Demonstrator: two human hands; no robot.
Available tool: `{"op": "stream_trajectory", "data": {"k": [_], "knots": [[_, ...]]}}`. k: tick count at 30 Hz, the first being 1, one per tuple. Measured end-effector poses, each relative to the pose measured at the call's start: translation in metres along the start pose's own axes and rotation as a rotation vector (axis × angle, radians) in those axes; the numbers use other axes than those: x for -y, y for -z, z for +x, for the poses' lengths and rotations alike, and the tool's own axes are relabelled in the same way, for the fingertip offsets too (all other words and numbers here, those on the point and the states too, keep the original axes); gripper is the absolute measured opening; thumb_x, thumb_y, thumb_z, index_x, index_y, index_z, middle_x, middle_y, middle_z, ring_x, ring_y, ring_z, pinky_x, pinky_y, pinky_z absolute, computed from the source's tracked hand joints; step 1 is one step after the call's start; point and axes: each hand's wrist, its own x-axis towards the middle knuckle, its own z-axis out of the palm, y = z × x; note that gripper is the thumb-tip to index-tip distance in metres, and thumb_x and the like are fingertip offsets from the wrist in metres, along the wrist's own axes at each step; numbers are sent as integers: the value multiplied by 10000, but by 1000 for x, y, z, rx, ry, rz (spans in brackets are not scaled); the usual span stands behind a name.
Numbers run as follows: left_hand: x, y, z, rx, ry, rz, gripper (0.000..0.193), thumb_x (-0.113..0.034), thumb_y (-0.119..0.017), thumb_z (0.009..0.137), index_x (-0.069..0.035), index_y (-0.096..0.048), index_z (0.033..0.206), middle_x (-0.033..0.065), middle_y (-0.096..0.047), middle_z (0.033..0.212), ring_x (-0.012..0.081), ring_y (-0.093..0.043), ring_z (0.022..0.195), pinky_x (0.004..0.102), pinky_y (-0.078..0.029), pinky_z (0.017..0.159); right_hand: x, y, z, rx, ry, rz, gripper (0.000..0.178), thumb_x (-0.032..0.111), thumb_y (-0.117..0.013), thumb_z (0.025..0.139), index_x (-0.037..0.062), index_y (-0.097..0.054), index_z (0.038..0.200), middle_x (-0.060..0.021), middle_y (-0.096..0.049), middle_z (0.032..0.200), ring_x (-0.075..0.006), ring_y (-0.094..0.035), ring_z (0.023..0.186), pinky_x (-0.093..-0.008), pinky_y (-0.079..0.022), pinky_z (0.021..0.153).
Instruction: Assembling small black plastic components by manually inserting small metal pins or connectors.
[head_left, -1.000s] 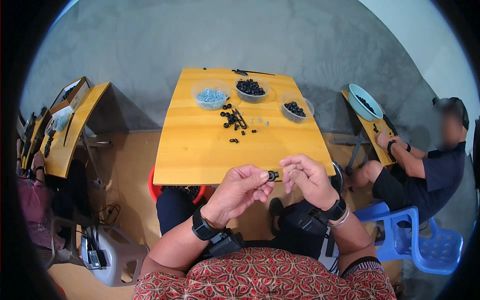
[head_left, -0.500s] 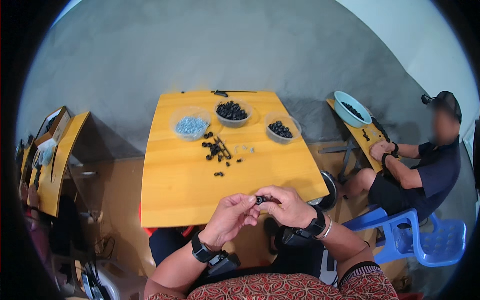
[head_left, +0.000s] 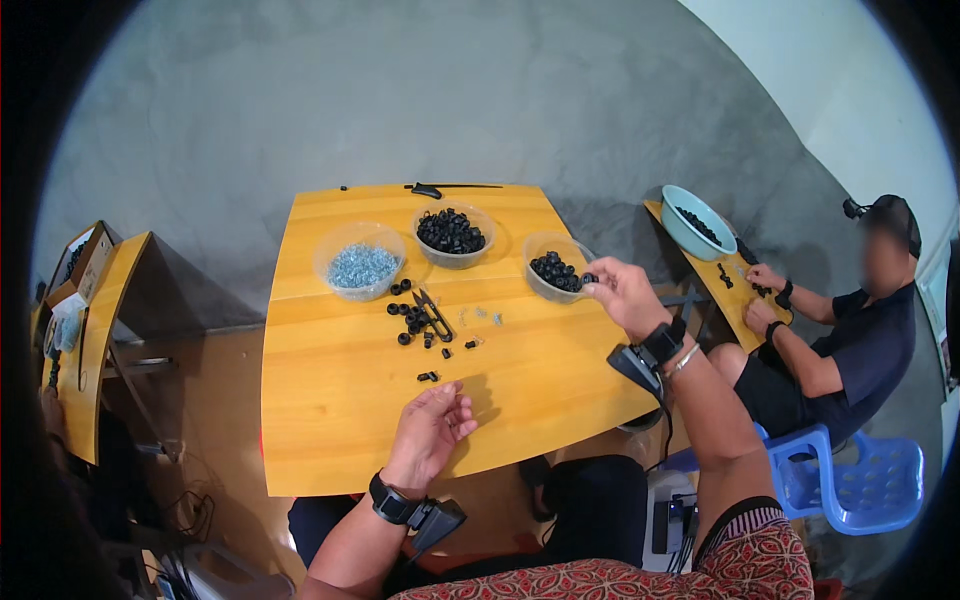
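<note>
A smooth grey wall [head_left: 420, 90] rises behind a yellow wooden worktop [head_left: 340, 400]. Beyond the worktop's right edge sit a person in a dark shirt [head_left: 870, 340] and a blue plastic chair [head_left: 860, 485], with a light-blue round basin [head_left: 680, 238] on a side table.

Three clear round plastic tubs stand toward the far edge: the left tub [head_left: 362, 294], nearest the far-left corner, holds shiny pale-blue bits; the middle tub [head_left: 455, 262] is heaped with black pieces; the right tub [head_left: 545, 290], near the right edge, holds rounder black pieces.

The right hand [head_left: 625, 298] reaches to the right tub, thumb and forefinger pinching a small round black piece [head_left: 589, 280] at its rim. The left hand [head_left: 430, 430] hangs over the worktop near the near edge, fingers curled in toward the thumb; I cannot tell whether anything tiny is between them.

A slim black tool [head_left: 427, 190] lies along the far edge. Black snips [head_left: 433, 315] lie around mid-worktop, beside loose black pieces [head_left: 405, 338]. A few tiny pale bits [head_left: 497, 318] lie right of the snips.
</note>
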Motion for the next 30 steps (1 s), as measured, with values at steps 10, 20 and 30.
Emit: {"op": "stream_trajectory", "data": {"k": [10,20,30], "knots": [[-6,7,-1,70,-3,-14,181,-155,-486,882,-34,-513,1015,64,-554,838,156,-547,745,280,-488,670,-20,-3,51,-134,-11,-634,224,99,-562,777,-1,-560,978,-82,-572,701,-149,-558,666,-258,-448,643],[-3,10,-2,75,-5,-68,164,-129,-477,883,-35,-508,1014,80,-562,859,170,-554,749,295,-496,664,-17,-113,36,329,-57,-270,197,134,-614,754,0,-515,859,-178,-593,812,-339,-572,781,-364,-453,679],[-2,13,-2,112,55,-47,123,-135,-493,882,-37,-517,952,67,-571,798,145,-565,680,290,-519,615,-9,-143,41,464,10,-310,160,67,-549,776,-8,-508,910,-220,-582,847,-381,-549,853,-403,-442,731]]}}
